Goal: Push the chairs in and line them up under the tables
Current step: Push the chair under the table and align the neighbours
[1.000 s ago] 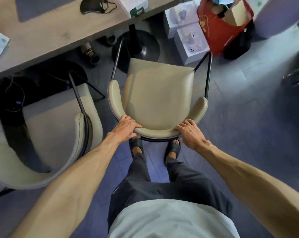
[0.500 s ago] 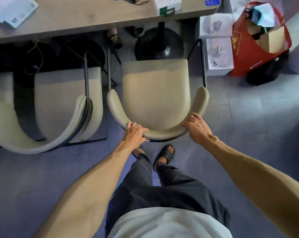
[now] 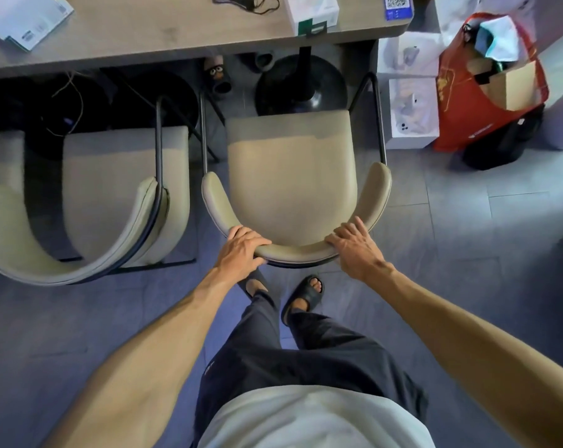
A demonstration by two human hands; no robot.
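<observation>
A beige chair with a curved backrest and black metal frame stands square to the grey table, its seat front near the table's edge. My left hand grips the backrest's left part, fingers curled over its top. My right hand grips the right part of the same backrest. A second matching chair stands close to its left, its seat partly under the table.
The table's round black base sits ahead of the held chair. White boxes and a red bag stand on the floor at the right. Slippers and cables lie under the table. Papers, a mask and a box lie on top.
The held chair has turned from angled to square with the table and moved toward it, now parallel to the left chair. Both hands stay on the backrest.
</observation>
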